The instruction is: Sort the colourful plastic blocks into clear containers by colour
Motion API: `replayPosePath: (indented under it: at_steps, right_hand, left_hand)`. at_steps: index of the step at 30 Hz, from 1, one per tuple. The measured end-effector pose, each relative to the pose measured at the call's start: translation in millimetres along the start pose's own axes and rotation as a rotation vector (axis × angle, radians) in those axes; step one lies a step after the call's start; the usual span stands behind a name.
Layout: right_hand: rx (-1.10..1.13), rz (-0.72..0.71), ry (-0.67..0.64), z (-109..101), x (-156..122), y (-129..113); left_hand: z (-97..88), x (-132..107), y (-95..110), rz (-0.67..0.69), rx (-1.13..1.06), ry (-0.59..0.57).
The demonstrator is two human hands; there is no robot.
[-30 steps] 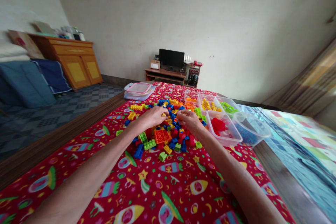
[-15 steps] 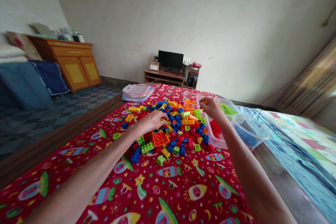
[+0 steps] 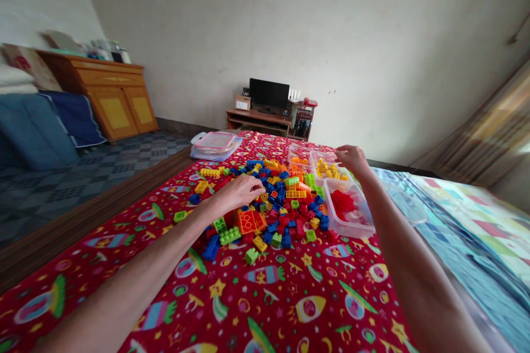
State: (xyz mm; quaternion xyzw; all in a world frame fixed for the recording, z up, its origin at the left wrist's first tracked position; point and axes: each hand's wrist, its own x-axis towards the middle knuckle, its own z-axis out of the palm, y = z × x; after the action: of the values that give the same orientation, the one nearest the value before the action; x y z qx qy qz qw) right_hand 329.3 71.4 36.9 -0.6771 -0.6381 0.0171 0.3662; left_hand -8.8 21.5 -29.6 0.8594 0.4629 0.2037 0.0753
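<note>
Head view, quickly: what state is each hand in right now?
Left hand: fingers curled at the brick pile; cannot tell if it holds one.
Right hand: fingers bent; cannot tell if it holds anything.

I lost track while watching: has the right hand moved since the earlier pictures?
Yes. Judged against the box of red pieces, the right hand has gone from the pile of bricks, left of it, to beyond its far side.

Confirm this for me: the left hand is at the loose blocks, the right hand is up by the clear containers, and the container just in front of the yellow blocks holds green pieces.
Only the color is wrong: the head view shows red pieces in that container. The left hand and right hand are where you said.
</note>
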Motion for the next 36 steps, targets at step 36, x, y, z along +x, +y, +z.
replayPosePath:
  at_steps: [36]
  right_hand:
    - [-0.151, -0.597, -0.341, 99, -158, -76]
  left_hand:
    - [7.7, -12, -108, -0.461, -0.246, 0.17]
